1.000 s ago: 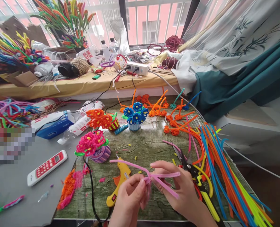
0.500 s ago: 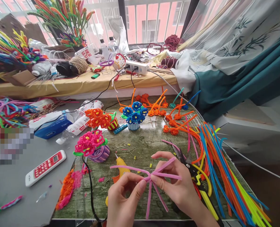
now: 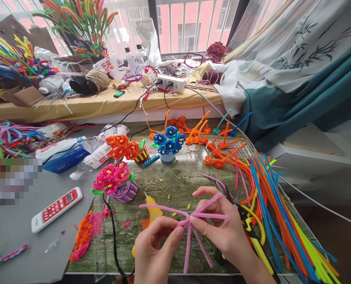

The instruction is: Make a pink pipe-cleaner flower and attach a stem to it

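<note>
Several pink pipe cleaners [image 3: 187,246], joined at one centre and fanning out like a star, are held up above the near edge of the table. My left hand [image 3: 157,248] pinches one of them just left of the centre, thumb against forefinger. At the centre's right side my right hand [image 3: 219,232] pinches with thumb and fingers, two strands lying across its fingers. A yellow hot glue gun [image 3: 153,208] lies behind my left hand, partly hidden by it. Beside my right hand rest scissors [image 3: 227,191] and yellow-handled pliers [image 3: 259,250], both partly covered.
Bundled pipe cleaners [image 3: 284,221] lie at the right. Pots of pink [image 3: 124,191], orange [image 3: 141,154] and blue [image 3: 167,157] pipe-cleaner flowers stand farther back, near loose orange flowers [image 3: 218,157]. A black cord [image 3: 115,236] runs down the left, past a remote-like handset [image 3: 57,210].
Both hands keep their pinch on the pink pipe cleaners. The star and my right hand have shifted very slightly to the right.
</note>
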`<state>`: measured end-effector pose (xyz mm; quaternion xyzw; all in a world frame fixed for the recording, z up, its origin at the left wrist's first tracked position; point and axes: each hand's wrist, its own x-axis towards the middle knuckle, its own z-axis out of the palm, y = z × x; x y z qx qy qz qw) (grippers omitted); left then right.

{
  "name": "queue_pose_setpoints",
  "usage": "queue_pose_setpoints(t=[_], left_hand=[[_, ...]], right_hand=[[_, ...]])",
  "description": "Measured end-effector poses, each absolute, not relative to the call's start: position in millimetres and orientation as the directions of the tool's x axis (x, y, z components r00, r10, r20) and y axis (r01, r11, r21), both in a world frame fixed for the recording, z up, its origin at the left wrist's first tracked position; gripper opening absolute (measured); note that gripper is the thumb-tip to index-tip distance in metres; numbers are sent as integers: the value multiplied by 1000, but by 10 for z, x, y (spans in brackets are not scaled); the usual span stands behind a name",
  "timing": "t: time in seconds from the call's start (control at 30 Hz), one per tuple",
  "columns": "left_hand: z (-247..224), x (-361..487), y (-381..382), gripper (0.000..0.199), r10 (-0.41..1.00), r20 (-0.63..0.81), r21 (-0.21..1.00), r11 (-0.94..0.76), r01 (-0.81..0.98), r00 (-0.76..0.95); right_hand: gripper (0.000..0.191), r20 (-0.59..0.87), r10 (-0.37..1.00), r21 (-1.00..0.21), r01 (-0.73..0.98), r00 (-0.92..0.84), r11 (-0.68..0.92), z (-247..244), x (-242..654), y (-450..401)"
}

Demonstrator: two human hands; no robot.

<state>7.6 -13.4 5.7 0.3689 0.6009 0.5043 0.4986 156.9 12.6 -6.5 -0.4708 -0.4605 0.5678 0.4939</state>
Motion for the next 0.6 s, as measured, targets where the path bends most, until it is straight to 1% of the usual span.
queue_pose_setpoints(t=[0.07,0.17,0.23,0.3,0.37,0.43,0.47,0.53,0.57,0.6], left_hand=[[61,99,-145,10,959,-50,994,76,81,-281],[79,140,-177,17,923,209,964,-138,229,-322],[94,155,-204,25,893,301,937,-212,277,-334],[108,144,-218,30,889,322,924,-220,312,-325],[121,105,-207,24,922,253,938,-158,310,-293],[131,56,-175,7,969,64,975,-10,224,-238],[135,36,-157,8,978,-59,984,90,155,-198],[140,20,-126,28,953,-277,960,280,10,-120],[141,26,-117,34,934,-345,939,341,-50,-94],[139,40,-112,37,921,-382,922,374,-98,-83]], right_hand=[[35,-104,993,-982,-155,-49,-111,-63,1567,130],[38,-144,988,-957,-245,-63,-155,-73,1563,136],[39,-162,982,-930,-318,-94,-183,-87,1558,140],[39,-175,978,-909,-361,-118,-206,-100,1551,142],[38,-181,976,-902,-374,-122,-214,-104,1548,144],[37,-182,977,-906,-367,-112,-211,-98,1548,143],[38,-180,978,-911,-357,-106,-207,-93,1548,142],[39,-170,981,-931,-310,-94,-191,-81,1549,136],[39,-160,983,-945,-273,-87,-179,-76,1548,132],[38,-148,986,-958,-236,-82,-164,-71,1546,125]])
